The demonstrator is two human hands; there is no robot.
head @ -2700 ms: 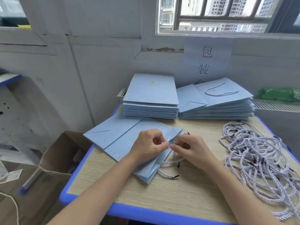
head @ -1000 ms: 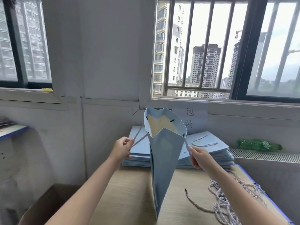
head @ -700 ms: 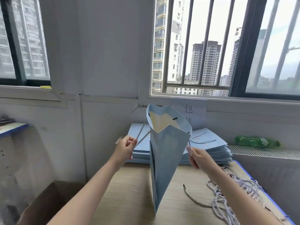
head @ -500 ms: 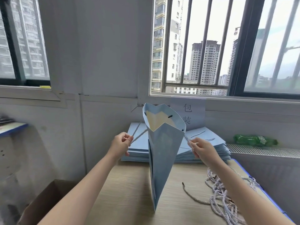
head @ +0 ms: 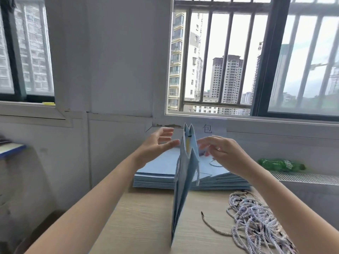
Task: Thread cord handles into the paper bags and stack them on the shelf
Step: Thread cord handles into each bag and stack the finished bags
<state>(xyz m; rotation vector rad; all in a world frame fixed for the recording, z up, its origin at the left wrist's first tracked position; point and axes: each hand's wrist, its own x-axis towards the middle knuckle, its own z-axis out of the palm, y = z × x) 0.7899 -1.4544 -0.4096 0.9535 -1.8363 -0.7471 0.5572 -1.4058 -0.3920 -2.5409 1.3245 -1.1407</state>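
Between spread-fingered left hand (head: 156, 146) and right hand (head: 222, 153), blurred upright paper bag (head: 183, 189).

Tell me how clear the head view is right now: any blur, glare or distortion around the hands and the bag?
Head view: motion blur smears the left hand, the right hand and the upright paper bag, so neither grip on the bag is readable. The window is bright and washes out the sky behind the bars. Wide-angle distortion bends the window frame. The cord pile on the table stays fairly sharp.
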